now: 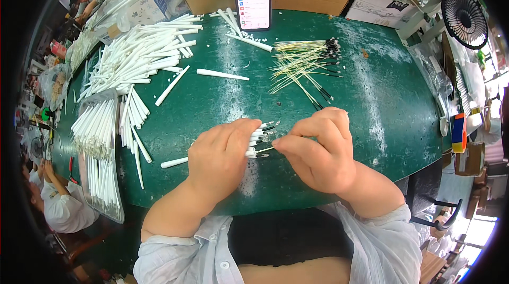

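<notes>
My left hand (217, 156) is closed around a small bundle of white tapered tubes (175, 163) above the green table (339, 194). Thin leads with small tips stick out of the tubes' right ends. Facing them, my right hand (321, 151) pinches a thin pale-yellow wire (265, 149) between thumb and forefinger. That wire runs to the mouth of one tube; how deep it goes is hidden. Beyond my right hand lies a loose pile of yellowish wires (299, 64) with black ends. A single white tube (222, 74) rests on the table ahead of my left hand.
White tubes form a large heap (143, 50) at the left, beside a clear tray (120, 199) of tubes with wires. A phone (252, 3) stands against a cardboard box (313, 0) at the back. A black fan (464, 16) is at far right. Other people sit at the left.
</notes>
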`<state>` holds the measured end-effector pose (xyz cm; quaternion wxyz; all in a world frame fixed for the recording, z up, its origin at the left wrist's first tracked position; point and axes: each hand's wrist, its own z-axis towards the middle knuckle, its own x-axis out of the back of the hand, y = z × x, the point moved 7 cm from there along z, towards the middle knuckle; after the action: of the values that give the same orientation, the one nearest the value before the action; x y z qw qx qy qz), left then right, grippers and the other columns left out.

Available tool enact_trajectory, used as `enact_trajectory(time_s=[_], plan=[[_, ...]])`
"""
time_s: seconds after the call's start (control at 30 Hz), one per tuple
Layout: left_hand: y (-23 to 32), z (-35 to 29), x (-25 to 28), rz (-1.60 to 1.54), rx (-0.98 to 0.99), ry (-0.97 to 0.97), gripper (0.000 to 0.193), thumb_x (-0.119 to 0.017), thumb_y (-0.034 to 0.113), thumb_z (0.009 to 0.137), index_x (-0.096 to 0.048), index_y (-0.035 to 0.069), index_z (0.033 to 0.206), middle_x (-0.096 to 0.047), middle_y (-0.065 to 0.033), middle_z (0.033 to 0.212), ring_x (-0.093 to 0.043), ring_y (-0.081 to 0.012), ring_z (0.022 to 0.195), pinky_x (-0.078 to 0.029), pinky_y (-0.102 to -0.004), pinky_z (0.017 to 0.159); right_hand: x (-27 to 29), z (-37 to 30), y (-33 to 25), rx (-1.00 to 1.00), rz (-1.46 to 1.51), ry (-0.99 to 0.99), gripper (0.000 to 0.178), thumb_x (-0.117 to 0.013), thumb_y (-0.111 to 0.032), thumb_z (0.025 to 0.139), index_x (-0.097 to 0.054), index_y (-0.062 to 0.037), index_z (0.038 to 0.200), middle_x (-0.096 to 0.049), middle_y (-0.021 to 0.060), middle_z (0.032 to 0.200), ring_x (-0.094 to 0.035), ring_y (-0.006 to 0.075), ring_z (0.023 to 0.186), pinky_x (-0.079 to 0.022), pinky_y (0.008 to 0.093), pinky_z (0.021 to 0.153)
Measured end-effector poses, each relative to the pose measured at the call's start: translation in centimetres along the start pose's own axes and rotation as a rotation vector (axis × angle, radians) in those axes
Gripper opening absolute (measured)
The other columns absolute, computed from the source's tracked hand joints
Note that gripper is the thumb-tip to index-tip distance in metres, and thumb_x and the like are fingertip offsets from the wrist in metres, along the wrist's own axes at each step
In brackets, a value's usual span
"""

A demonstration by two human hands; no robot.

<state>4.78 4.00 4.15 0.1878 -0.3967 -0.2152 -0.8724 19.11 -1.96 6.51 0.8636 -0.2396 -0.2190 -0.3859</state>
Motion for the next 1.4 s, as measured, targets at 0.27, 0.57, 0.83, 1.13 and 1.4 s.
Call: enact_trajectory(time_s=[0.27, 0.57, 0.83, 1.13, 1.4], plan=[[0.3, -0.1, -0.3, 0.102, 0.0, -0.095, 0.034, -0.062, 0.007, 0.077, -0.065, 0.009, 0.111, -0.072, -0.0047, 0.103, -0.069, -0.0208, 0.083, -0.054, -0.0328, 0.071, 0.9, 0.6, -0.8, 0.106, -0.17, -0.04, 0.03, -0.068, -0.015, 0.059, -0.075, -0.0113, 0.088, -0.062, -0.0041, 0.087, -0.054, 0.0176, 0.083, -0.043, 0.0406, 0.085], [-0.2, -0.8, -1.0, 0.112, 0.024, -0.122, 0.038, -0.063, 0.007, 0.075, -0.064, 0.01, 0.113, -0.071, -0.005, 0.105, -0.069, -0.0214, 0.083, -0.054, -0.0341, 0.071, 0.8, 1.4, -1.1, 0.133, -0.103, -0.081, 0.041, -0.067, -0.01, 0.064, -0.075, -0.0157, 0.104, -0.066, 0.0028, 0.111, -0.055, 0.0259, 0.113, -0.033, 0.0556, 0.112], [-0.1, 0.2, -0.6, 0.029, 0.08, -0.133, 0.04, -0.065, 0.002, 0.071, -0.065, 0.009, 0.11, -0.072, -0.0059, 0.1, -0.069, -0.0238, 0.079, -0.055, -0.0361, 0.067, -1.2, -0.6, 0.1, -0.076, 0.416, -0.102, 0.063, -0.062, -0.001, 0.078, -0.047, 0.0073, 0.139, -0.046, 0.0306, 0.143, -0.046, 0.0484, 0.133, -0.035, 0.0546, 0.113], [-0.3, -0.1, -0.6, 0.11, 0.065, -0.094, 0.033, -0.062, 0.009, 0.078, -0.065, 0.01, 0.111, -0.072, -0.0042, 0.103, -0.069, -0.0201, 0.08, -0.053, -0.0332, 0.068, 0.3, 0.8, 0.7, -0.194, 0.142, -0.027, 0.036, -0.075, -0.007, 0.07, -0.067, -0.0089, 0.105, -0.065, 0.0106, 0.113, -0.061, 0.0314, 0.1, -0.044, 0.0411, 0.089], [0.2, -0.4, -0.8, 0.154, 0.034, -0.133, 0.036, -0.062, 0.009, 0.078, -0.064, 0.008, 0.114, -0.071, -0.0043, 0.104, -0.068, -0.0202, 0.083, -0.052, -0.0326, 0.071, -0.5, 0.5, 1.0, -0.242, 0.219, -0.14, 0.021, -0.078, -0.004, 0.07, -0.066, -0.0111, 0.086, -0.066, 0.001, 0.087, -0.058, 0.0239, 0.081, -0.039, 0.0365, 0.075]])
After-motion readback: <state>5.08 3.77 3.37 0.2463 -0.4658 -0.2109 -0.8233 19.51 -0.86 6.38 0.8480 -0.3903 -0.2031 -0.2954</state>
